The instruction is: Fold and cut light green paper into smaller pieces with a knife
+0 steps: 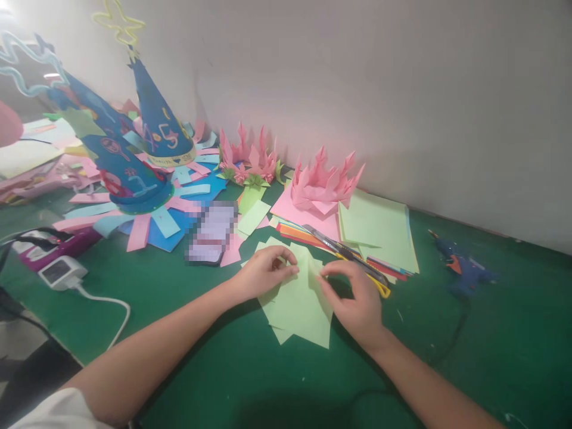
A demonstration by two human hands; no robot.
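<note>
A small stack of light green paper sheets (300, 310) lies on the green table (179, 333) in front of me. My left hand (264, 271) rests on the stack's upper left part, fingers curled and pinching the paper. My right hand (355, 298) pinches the top sheet's right edge between thumb and fingers. Both hands touch the same green paper, a little apart from each other.
Behind the hands lie scissors (348, 255) on a stack of coloured paper (379, 229), pink folded paper crowns (324, 182), blue paper cones (158, 119) and a phone (210, 233). A blue glue gun (462, 268) lies at the right. A white charger (60, 272) with cable sits at the left.
</note>
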